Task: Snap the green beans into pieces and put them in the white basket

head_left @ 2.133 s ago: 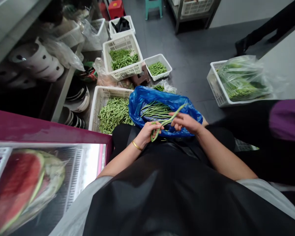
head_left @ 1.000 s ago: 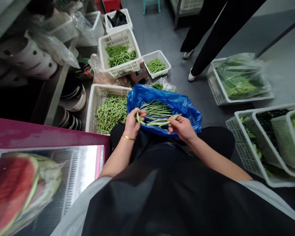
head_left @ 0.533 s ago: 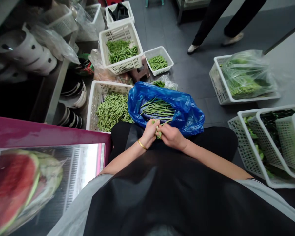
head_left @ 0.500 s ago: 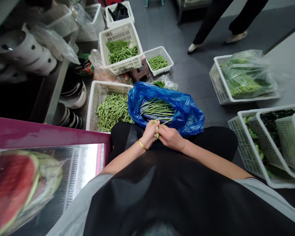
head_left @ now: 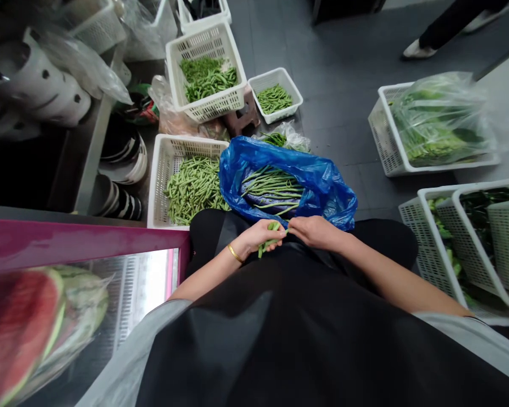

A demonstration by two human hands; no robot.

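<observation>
Left hand [head_left: 258, 237] is grasping a short green bean piece [head_left: 270, 238], fingers curled around its middle, which they hide. Its long axis is running diagonally, lower end pointing down-left past the hand, upper end pointing up-right. Right hand [head_left: 316, 232] is extended toward that upper end, fingers nearly straight (whether they are gripping the bean or only touching it, I cannot tell). A blue plastic bag [head_left: 322, 186] is lying just beyond the hands, holding long green beans [head_left: 271, 189]. Beside it, a white plastic basket [head_left: 159, 181] is holding a heap of shorter green beans [head_left: 195, 189].
</observation>
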